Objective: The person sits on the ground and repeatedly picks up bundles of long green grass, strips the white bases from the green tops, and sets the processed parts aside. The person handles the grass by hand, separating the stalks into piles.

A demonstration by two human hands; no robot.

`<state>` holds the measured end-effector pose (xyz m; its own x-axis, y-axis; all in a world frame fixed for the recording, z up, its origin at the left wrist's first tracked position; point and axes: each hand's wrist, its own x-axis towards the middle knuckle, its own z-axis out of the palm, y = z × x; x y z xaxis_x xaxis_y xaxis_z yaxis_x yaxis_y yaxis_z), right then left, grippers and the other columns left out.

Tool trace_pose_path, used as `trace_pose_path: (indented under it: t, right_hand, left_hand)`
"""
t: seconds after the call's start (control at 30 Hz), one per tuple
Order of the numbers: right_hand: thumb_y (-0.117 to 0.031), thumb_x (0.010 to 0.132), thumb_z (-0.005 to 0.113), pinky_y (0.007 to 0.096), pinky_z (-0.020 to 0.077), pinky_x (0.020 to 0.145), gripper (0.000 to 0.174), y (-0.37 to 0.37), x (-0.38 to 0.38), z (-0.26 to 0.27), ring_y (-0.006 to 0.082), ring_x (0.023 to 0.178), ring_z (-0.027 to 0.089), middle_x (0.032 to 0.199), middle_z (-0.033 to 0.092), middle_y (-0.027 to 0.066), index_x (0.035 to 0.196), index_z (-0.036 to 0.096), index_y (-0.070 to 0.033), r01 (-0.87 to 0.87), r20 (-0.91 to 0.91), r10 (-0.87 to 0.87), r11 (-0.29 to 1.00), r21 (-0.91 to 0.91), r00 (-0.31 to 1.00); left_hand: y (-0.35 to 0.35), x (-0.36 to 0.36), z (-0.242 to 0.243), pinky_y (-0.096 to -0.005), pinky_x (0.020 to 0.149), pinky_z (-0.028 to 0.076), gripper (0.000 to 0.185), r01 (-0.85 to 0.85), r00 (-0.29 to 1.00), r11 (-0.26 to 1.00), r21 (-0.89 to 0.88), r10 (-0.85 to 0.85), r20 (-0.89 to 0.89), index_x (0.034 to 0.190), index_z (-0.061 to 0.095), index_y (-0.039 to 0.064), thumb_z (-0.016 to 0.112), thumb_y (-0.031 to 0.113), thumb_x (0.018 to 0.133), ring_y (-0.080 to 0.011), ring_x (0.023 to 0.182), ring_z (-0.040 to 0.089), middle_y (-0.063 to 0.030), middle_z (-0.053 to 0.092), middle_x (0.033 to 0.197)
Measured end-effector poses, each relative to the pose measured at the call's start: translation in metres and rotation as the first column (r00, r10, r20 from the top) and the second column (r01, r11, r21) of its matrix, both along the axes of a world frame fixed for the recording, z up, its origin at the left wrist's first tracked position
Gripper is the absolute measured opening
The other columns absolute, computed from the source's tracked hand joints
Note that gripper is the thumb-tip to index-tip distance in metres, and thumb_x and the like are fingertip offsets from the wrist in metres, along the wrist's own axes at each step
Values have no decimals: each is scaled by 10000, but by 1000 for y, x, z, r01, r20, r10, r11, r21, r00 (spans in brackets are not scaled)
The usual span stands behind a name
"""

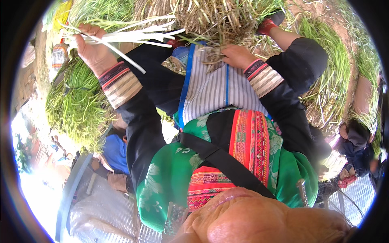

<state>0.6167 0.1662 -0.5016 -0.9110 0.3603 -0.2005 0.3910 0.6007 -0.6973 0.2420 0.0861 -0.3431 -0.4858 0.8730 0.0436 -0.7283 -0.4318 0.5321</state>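
My left hand (94, 50) is raised at the upper left, its thumb and fingers closed on a loose bundle of flat white strips (136, 36). One strip hangs down past my wrist. My right hand (238, 56) rests with bent fingers on the striped apron (212, 88) over my lap, against a small heap of dry, grey-brown plant bits (211, 56). Whether its hidden fingertips pinch any of these is unclear. Just beyond my lap lies a large bundle of green stalks with brown, dry lower ends (212, 21).
Grassy green bundles lie on the left (79, 103) and right (325, 66). A clear plastic bottle (58, 56) is beyond my left hand. Blue cloth (115, 153) and clear plastic sheeting (100, 209) are at lower left. Part of another person in dark clothes (357, 145) shows at the right edge.
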Motion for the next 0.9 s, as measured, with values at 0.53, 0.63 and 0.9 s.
trace_pose_path:
  t: [0.53, 0.63, 0.9]
  right_hand:
    - [-286, 860, 544, 330, 524, 587, 243, 134, -65, -31, 199, 632, 615, 778, 632, 112, 881, 619, -56, 555, 45, -613, 741, 379, 789]
    - [-142, 849, 562, 231, 474, 449, 108, 141, -42, -8, 96, 499, 515, 673, 591, 54, 830, 628, -59, 757, -267, -710, 625, 189, 652]
    - [-107, 821, 638, 260, 493, 722, 264, 37, -47, 31, 137, 813, 595, 927, 633, 96, 1057, 593, 1, 509, -360, -679, 725, -463, 639]
  left_hand:
    - [37, 135, -94, -240, 429, 349, 236, 128, 988, 822, -556, -156, -3, 909, 540, 10, 649, 204, 828, -145, 520, 449, -17, 458, 631]
    - [41, 134, -90, -233, 407, 319, 249, 80, 997, 847, -525, -67, 43, 875, 548, 1, 669, 209, 813, -125, 477, 389, -1, 412, 600]
    - [57, 176, -85, -198, 392, 358, 204, -89, 947, 722, -687, -152, -282, 906, 589, -25, 684, 106, 781, -164, 557, 583, -63, 591, 685]
